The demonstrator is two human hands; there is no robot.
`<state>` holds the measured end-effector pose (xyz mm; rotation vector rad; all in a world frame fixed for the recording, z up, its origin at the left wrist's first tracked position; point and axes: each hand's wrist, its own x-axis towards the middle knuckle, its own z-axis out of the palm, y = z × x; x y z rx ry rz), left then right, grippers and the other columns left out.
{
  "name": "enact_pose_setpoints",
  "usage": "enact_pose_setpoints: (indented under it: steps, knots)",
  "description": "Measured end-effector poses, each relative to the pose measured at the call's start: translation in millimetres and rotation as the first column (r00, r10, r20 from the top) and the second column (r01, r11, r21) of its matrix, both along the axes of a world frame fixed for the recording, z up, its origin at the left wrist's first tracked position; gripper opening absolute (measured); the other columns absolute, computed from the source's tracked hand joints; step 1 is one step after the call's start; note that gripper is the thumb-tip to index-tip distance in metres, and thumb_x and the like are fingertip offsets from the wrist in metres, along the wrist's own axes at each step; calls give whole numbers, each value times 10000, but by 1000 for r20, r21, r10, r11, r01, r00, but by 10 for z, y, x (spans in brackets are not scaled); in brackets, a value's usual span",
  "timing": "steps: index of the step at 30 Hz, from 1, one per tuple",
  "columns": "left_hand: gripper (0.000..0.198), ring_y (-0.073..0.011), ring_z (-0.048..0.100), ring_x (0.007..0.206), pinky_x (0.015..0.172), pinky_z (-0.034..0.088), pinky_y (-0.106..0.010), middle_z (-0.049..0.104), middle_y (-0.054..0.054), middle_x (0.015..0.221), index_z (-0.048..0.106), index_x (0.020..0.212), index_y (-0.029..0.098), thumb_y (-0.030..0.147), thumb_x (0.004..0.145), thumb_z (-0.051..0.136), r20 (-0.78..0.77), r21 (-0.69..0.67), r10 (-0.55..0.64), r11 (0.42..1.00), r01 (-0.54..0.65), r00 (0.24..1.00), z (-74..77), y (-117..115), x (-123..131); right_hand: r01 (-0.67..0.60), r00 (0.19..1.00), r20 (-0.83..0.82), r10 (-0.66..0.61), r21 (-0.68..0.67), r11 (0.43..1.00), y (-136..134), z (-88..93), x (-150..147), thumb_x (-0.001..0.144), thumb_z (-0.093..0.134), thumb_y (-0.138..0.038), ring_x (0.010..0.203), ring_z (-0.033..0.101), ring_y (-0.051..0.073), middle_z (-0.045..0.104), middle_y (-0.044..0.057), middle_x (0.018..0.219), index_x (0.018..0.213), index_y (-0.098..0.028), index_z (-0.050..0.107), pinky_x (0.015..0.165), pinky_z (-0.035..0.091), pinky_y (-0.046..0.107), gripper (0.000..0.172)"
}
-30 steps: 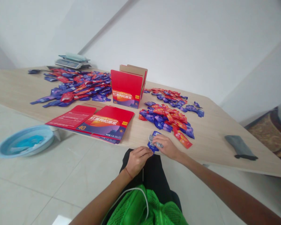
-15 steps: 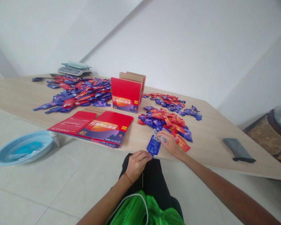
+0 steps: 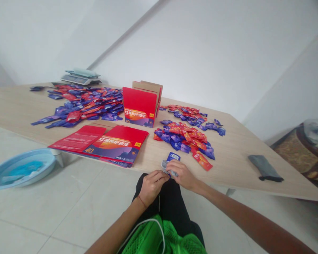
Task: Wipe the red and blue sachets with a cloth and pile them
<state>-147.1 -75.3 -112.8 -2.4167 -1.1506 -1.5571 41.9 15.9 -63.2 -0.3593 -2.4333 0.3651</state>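
Observation:
At the table's front edge, my left hand (image 3: 153, 186) pinches the near end of a blue sachet (image 3: 174, 156). Bunched in my right hand (image 3: 182, 173) is a grey-white cloth (image 3: 164, 164), pressed onto the sachet close to my left fingers. The sachet lies flat, its far end with a white label showing beyond the cloth; its middle is covered. Just beyond my right hand is a pile of red and blue sachets (image 3: 185, 135), with one red sachet (image 3: 202, 160) lying at its near side.
An open red carton (image 3: 139, 106) stands behind flattened cartons (image 3: 119, 144). Left of it spreads a large heap of sachets (image 3: 90, 102), with a scale (image 3: 81, 78) behind. A grey pouch (image 3: 265, 167) lies at right. A blue basin (image 3: 46, 155) stands below the table's left edge.
My right hand has slid the cloth along the sachet toward me, close to my left hand. The sachet's far end is now uncovered. My left hand keeps its hold.

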Motion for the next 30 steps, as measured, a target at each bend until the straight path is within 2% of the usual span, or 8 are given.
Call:
enact_pose_setpoints:
  steps: [8, 14, 22, 30]
  knots:
    - [214, -186, 732, 1008, 884, 645, -328, 786, -57, 1025, 765, 1145, 222, 109, 1023, 630, 18, 14, 8, 1000, -9, 1000, 13, -7, 10, 53, 999, 8, -53, -35, 998, 250, 7, 71, 993, 569, -179, 1054, 656, 233, 730, 67, 1054, 1061, -256, 705, 971, 548, 426, 170]
    - [230, -185, 732, 1016, 897, 644, -328, 790, -55, 1037, 765, 1157, 221, 94, 1006, 647, 18, 19, 1, 1000, -1, 1000, 11, -13, 3, 171, 985, -25, -173, -75, 982, 416, 11, 92, 995, 568, -209, 1013, 678, 229, 736, 73, 1048, 1020, -244, 726, 932, 549, 409, 163]
    - [244, -186, 734, 1021, 897, 643, -335, 790, -54, 1052, 762, 1179, 237, 110, 1023, 624, 18, 4, 6, 1000, -6, 1000, 18, -14, 9, 271, 960, -44, -278, -124, 955, 607, -22, 151, 978, 576, -221, 1022, 682, 230, 743, 69, 1065, 1001, -232, 741, 949, 542, 408, 167]
    - [204, -173, 722, 1001, 893, 629, -309, 772, -46, 1035, 745, 1133, 226, 105, 1017, 629, -58, -4, 52, 999, -52, 997, 9, -12, 5, 415, 884, -173, -435, -143, 899, 574, -12, 99, 974, 584, -244, 982, 677, 239, 744, 72, 1001, 948, -228, 738, 927, 540, 412, 158]
